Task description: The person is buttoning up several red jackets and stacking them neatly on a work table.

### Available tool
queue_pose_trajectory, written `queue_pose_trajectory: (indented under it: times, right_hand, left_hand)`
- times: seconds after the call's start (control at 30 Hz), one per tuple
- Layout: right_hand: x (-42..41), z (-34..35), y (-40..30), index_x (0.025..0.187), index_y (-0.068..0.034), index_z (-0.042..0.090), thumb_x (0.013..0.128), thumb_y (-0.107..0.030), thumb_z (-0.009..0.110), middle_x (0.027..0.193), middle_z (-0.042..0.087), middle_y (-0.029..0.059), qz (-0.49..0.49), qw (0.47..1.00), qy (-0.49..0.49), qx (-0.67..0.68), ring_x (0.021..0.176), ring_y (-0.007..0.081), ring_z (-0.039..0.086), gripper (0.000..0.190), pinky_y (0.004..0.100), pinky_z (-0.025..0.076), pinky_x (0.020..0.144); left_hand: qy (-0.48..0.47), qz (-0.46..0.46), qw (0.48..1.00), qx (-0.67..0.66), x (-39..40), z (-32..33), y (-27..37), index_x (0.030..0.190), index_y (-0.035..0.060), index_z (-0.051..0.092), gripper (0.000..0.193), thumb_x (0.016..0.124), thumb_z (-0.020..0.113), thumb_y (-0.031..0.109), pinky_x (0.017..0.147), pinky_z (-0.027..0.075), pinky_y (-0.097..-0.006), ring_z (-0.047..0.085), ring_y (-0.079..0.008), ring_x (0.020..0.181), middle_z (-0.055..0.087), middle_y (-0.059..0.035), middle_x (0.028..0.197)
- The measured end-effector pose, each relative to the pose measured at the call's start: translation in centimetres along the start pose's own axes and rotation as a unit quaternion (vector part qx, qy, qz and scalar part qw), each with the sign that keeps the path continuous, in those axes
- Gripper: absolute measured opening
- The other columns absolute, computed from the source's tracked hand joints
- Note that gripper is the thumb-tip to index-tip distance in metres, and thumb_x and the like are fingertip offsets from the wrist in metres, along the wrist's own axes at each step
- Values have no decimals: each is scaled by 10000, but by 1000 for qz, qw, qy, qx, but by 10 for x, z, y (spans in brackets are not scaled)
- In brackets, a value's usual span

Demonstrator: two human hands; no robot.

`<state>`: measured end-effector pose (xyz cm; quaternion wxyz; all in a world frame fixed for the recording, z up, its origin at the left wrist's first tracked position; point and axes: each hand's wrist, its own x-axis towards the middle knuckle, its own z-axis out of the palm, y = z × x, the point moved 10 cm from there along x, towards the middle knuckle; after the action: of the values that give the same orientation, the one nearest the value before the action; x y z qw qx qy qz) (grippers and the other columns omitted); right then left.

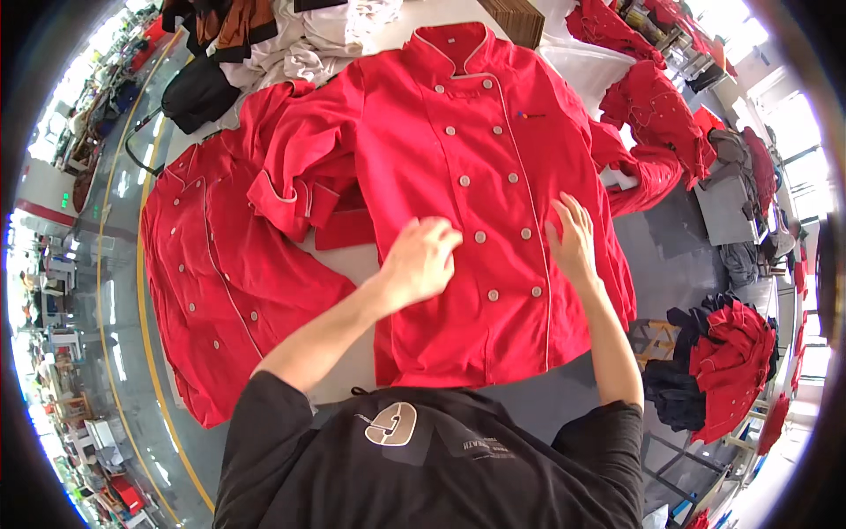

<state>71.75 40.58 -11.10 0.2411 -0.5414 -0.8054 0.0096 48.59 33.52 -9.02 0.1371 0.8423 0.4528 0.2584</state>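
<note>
A red double-breasted chef's jacket (423, 178) lies front side up before me, its collar away from me and its hem at my waist. Pale piping edges the collar and front flap, and two columns of buttons run down the front. Over its left half is my left hand (423, 258), slightly blurred, with fingers curled and nothing visible in them; whether it touches the cloth I cannot tell. My right hand (574, 235) is at the jacket's right side, fingers apart, holding nothing. A second red jacket (218, 264) lies to the left, partly under the first one's sleeve.
White cloth (304, 43) is heaped at the table's far left beside a black bag (198, 92). A cardboard stack (512, 20) stands at the back. More red garments (654, 119) lie far right. Red and dark clothes (727, 370) are piled at the right, beyond the grey floor.
</note>
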Motion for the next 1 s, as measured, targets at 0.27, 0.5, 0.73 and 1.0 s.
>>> queue_pose_trajectory:
  times: [0.27, 0.5, 0.73, 1.0]
  right_hand:
    - [154, 60, 51, 1421, -87, 378, 926, -343, 538, 1457, 389, 175, 25, 992, 24, -125, 1357, 331, 350, 580, 514, 253, 1113]
    - [163, 147, 95, 1449, -52, 335, 960, -388, 437, 1498, 325, 167, 56, 985, -18, -160, 1393, 286, 291, 602, 498, 197, 1141]
    - [137, 143, 70, 1410, -85, 406, 984, -313, 426, 1460, 397, 151, 114, 986, -52, -110, 1362, 298, 353, 483, 529, 255, 1108]
    - [30, 85, -42, 1344, -2, 465, 950, -216, 527, 1387, 458, 225, 9, 993, -60, 98, 1295, 365, 425, 453, 464, 328, 1086]
  left_hand:
    - [174, -227, 911, 297, 19, -78, -225, 1329, -15, 428, 524, 893, 569, 238, 1029, 367, -521, 443, -454, 1206, 451, -301, 1309]
    - [179, -221, 931, 230, 14, -36, -283, 1342, -32, 403, 553, 887, 569, 237, 1023, 390, -496, 448, -452, 1204, 439, -305, 1316]
    - [194, -214, 919, 268, 5, -50, -235, 1308, -74, 416, 541, 877, 537, 231, 1023, 367, -531, 441, -445, 1208, 442, -310, 1308]
    - [69, -244, 967, 34, -151, -36, -134, 1216, 58, 557, 474, 752, 640, 112, 1060, 352, -474, 461, -327, 1234, 486, -146, 1330]
